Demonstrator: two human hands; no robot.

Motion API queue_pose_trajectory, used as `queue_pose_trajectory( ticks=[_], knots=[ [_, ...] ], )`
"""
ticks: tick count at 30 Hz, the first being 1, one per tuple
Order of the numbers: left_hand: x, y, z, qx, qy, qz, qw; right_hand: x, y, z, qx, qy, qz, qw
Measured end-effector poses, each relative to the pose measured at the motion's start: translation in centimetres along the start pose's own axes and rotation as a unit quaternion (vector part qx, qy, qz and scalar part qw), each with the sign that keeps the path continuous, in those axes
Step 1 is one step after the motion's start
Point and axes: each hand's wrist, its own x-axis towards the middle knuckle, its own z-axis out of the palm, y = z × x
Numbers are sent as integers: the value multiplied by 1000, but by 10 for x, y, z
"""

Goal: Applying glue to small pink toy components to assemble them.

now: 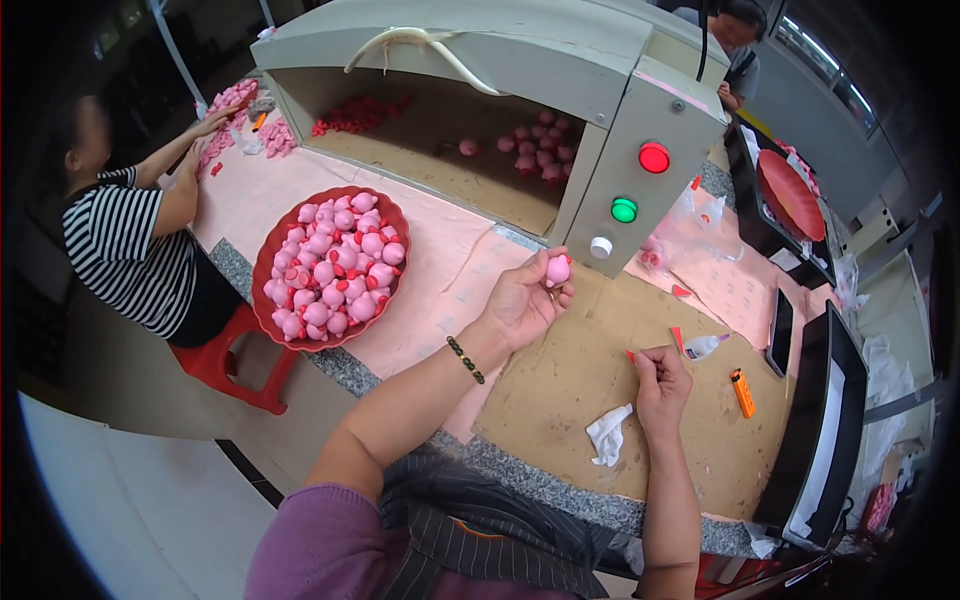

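One grey machine [450, 50] bears one red button [654, 157], one green button [624, 209] and one white knob [600, 247]. Before it lie one lighter [742, 394], one bottle [702, 347], one tissue [607, 436] and one red tray [259, 280] (pink pieces [323, 271] beyond counting).

This place seems to be a workshop: many similar pink pieces [325, 265] fill a red basket [262, 260], a grey machine [500, 40] with a red button [654, 157] and a green button [624, 209] stands on the table [362, 375], and a co-worker [130, 225] sits there too.
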Motion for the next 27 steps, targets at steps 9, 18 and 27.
queue_pose_trajectory(
  ticks=[9,18,27],
  knots=[
    [7,3,-9,-11,-48,16,999,-2,0,-1,9,-21,22,999],
    [-2,-7,0,36,-50,-1,998,-6,-3,-2,-9,-12,22,1000],
    [-28,-52,10,185,-147,-149,960,-3,-36,3,-33,-25,-163,986]
  ],
)
